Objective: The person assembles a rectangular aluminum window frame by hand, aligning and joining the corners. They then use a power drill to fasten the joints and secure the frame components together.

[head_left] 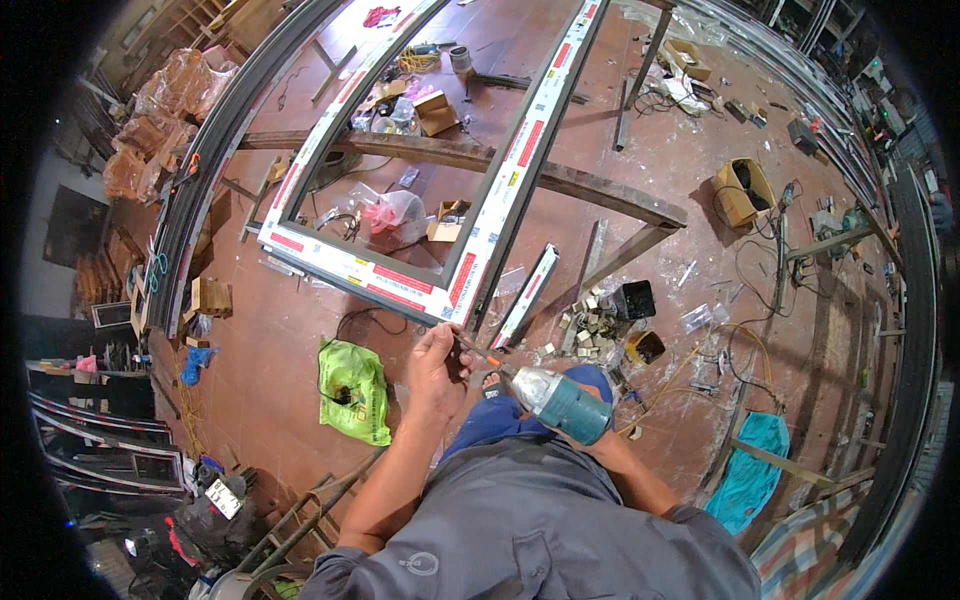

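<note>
My right hand (pixel 592 447) grips a teal power drill (pixel 572 408) in front of my waist; the tool hides most of its fingers. From the drill a long thin bit (pixel 490 357) with an orange section points up and left. My left hand (pixel 437 365) is closed in a pinch near the bit's tip; whatever the fingers hold is too small to make out. Just beyond that hand is the near right corner of a window frame (pixel 400 282), dark profiles covered with white and red protective film.
A wooden-topped trestle beam (pixel 610 202) runs under the frame. On the tiled floor lie a lime-green bag (pixel 352 393), a loose profile piece (pixel 527 297), a pile of small metal blocks (pixel 590 330), a black bin (pixel 634 298) and an open carton (pixel 743 192). Long dark profiles (pixel 225 150) stand left.
</note>
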`<state>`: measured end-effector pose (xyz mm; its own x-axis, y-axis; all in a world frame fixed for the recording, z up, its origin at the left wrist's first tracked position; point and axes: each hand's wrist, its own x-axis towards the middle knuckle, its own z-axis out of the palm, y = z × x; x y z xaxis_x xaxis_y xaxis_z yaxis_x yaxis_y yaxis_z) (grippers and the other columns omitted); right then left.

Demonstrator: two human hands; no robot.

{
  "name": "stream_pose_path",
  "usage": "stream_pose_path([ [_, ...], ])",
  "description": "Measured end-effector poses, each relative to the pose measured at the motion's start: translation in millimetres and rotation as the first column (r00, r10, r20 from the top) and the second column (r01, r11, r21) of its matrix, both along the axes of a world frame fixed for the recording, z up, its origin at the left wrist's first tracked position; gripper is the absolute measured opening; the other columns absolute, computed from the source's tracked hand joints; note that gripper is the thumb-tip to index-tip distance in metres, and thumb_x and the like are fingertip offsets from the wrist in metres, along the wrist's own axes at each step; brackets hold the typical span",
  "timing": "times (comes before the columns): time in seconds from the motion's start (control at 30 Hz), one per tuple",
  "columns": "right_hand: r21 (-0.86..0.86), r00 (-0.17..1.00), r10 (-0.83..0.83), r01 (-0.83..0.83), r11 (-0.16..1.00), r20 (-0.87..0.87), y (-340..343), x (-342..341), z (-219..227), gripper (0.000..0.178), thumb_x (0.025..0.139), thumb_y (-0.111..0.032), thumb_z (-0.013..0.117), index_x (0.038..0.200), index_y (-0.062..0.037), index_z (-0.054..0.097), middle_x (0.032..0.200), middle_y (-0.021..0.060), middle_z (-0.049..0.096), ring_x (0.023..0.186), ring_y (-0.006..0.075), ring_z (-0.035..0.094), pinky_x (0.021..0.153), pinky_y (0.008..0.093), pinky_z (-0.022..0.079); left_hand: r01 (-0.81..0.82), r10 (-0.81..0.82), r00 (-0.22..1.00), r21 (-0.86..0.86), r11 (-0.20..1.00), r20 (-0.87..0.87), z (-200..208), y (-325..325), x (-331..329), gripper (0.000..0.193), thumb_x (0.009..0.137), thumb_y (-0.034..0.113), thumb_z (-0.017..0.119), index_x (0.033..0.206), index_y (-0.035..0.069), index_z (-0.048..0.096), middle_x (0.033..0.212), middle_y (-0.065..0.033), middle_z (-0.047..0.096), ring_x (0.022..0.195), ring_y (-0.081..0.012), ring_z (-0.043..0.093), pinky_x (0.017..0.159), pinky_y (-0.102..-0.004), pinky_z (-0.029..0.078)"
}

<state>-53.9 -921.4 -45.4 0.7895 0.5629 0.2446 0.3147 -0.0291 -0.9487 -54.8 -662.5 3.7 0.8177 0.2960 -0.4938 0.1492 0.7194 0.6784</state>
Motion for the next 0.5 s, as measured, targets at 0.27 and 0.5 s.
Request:
stream_pose_path([
  [0.27, 0.056, 0.993, 0.118, -0.119, 0.991, 0.03, 10, 31, -27, 0.038, 0.089, -0.01, 0.078, 0.124, 0.0005, 0.069, 0.12, 0.0134, 0.074, 0.106, 0.0215, 0.071, 0.097, 0.0346, 0.054, 0.037, -0.031, 0.999, 0.313, 0.949, -0.024, 8, 32, 1, 0.023, 0.103, 0.025, 0.07, 0.106, 0.003, 0.07, 0.078, -0.002, 0.068, 0.055, -0.0078, 0.056, 0.05, -0.022, 0.043],
  [0.5, 0.359, 0.808, 0.293, -0.109, 0.927, -0.512, -12, 62, -39, 0.038, 0.091, -0.009, 0.075, 0.126, 0.0037, 0.068, 0.12, 0.0114, 0.073, 0.106, 0.0197, 0.07, 0.097, 0.0339, 0.055, 0.018, -0.024, 0.996, 0.074, 0.997, 0.084, -5, -9, 23, 0.028, 0.107, 0.031, 0.062, 0.123, 0.008, 0.063, 0.108, -0.006, 0.068, 0.046, -0.0059, 0.042, 0.043, -0.0213, 0.035],
])
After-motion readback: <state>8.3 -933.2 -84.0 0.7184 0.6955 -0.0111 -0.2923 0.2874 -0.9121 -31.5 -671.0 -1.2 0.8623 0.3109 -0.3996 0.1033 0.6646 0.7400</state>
